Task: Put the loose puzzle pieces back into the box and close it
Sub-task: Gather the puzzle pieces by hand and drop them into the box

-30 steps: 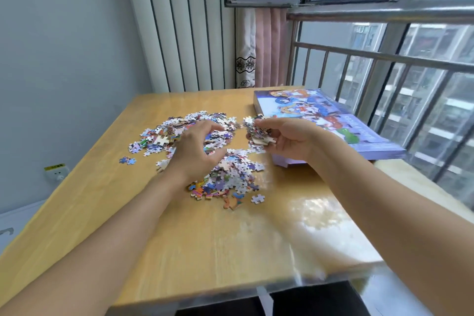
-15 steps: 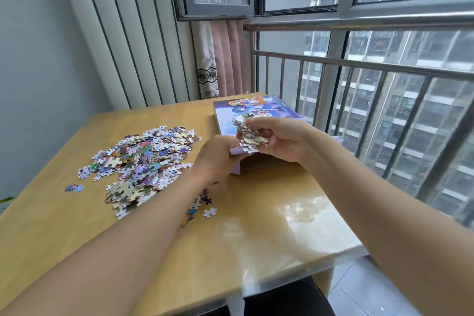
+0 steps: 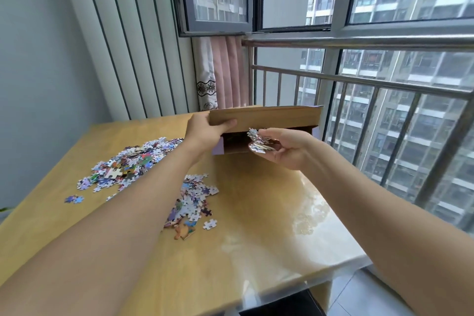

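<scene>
Wooden counter beside a railed window, glossy along its right edge. At the far right corner, puzzle box with its lid raised at the near edge, brown underside facing the camera, a dark gap open beneath. Left of centre, large heap of loose pieces spread toward the left edge; nearer the middle, second smaller heap partly hidden behind the left forearm; a few strays apart, among them a pair near the left edge and a single piece toward the near edge. Left hand at the lid's near left corner, thumb under and fingers wrapped over the top, clamped on the lid and holding it up. Right hand just in front of the opening, palm up, fingers curled and closed on a handful of pieces at the mouth of the gap, not yet released. Contents of the box too dark to make out. Judged stage: early to middle; one handful about to go in, both heaps and the strays left on the counter, many more trips or a sweep needed, then lid to be lowered and shut. Likely risk: pieces spilling off the curled palm short of the opening.
</scene>
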Tool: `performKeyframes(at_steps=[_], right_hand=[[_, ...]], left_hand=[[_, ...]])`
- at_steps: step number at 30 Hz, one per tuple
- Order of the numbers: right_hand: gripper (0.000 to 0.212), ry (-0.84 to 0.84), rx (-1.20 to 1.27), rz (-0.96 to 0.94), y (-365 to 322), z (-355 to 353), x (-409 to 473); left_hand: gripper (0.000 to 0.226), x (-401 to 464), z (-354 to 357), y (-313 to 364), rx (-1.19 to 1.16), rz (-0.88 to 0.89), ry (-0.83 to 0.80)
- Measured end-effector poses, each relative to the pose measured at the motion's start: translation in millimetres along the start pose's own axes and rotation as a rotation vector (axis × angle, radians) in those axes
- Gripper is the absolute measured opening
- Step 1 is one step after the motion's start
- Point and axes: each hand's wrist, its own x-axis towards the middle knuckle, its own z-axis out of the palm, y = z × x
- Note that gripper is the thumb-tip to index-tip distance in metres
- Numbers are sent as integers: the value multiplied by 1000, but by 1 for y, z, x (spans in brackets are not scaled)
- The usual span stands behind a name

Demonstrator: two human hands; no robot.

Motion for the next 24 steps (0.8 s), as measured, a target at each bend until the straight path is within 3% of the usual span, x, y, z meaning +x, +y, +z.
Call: performKeyframes(at_steps=[4,8,14,18,21,24], right_hand=[[6,53,-30,3,-4,5,7],[4,95,-39,-21,-10,13,11],[30,184,-84,-36,-16,26,21],[33,240,-176,-69,-18,29,37],[19,217,-340,-113,-19,29,48],[40,130,-447,-206,-23,26,53]], left_hand=[[23,0,-3,7,-20,10,8],[19,0,-6,16,-35,23,-29],[21,2,-3,23,-30,22,-80],[27,5,-3,26,-51,19,-82],[30,7,-8,29,-82,13,-81],[26,10,-13,30,-109,17,-66]])
